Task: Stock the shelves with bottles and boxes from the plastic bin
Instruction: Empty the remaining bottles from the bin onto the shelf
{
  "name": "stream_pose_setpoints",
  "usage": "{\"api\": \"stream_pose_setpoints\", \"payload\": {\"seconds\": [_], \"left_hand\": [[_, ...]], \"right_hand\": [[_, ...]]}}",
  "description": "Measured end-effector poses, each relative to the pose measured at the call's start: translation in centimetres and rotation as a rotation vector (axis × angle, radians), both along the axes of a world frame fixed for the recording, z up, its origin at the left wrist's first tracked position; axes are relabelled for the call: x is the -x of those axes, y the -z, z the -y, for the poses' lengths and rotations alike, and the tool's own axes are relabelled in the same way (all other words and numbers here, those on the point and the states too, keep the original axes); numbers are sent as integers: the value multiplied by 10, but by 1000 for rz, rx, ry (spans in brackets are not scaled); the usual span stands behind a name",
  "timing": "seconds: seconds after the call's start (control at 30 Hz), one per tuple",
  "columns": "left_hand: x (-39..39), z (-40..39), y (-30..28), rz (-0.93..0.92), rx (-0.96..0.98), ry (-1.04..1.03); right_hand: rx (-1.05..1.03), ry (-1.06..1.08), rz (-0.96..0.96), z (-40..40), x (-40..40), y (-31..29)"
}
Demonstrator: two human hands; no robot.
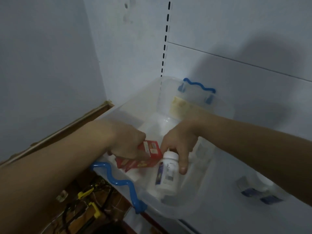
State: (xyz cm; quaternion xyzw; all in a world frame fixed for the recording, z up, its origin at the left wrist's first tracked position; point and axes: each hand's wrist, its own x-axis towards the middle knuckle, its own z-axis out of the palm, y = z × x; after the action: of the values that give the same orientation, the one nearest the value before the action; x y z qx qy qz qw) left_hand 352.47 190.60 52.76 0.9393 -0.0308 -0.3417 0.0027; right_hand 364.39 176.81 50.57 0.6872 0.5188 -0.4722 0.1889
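Note:
A clear plastic bin (148, 102) with wavy blue handles (121, 181) sits against the white shelf wall. Both my hands reach down into it. My left hand (128, 142) is closed around a red box (152, 149), and a second red box (131, 164) lies just under it. My right hand (179, 142) grips a white bottle (166, 174) with a purple label by its cap, fingers and thumb on either side. The bottle hangs upright over the bin floor.
A slotted shelf upright (165, 41) runs up the white back panel. A brown wooden edge (67, 127) runs along the left. Below left, yellow clips and cables (87, 198) lie on a dark floor. Blurry small items (260, 195) show through the bin's right wall.

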Motion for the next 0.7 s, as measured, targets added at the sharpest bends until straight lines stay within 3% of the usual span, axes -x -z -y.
{"api": "stream_pose_setpoints", "payload": {"seconds": [0.2,0.3,0.43,0.53,0.6,0.7], "left_hand": [[0,1,-3,245,45,19],[2,2,-10,416,185,53],[5,1,-16,392,429,-26],[3,-2,-12,491,422,-29],[3,-2,-9,461,360,-2],[4,-3,-8,359,313,26]], "right_hand": [[-57,194,-106,4,2,-15],[-197,269,-112,8,-3,-29],[-438,435,-100,15,-9,-45],[-439,465,-106,21,-17,-56],[-304,375,11,23,-29,-58],[-83,221,378,19,-40,-41]]}}
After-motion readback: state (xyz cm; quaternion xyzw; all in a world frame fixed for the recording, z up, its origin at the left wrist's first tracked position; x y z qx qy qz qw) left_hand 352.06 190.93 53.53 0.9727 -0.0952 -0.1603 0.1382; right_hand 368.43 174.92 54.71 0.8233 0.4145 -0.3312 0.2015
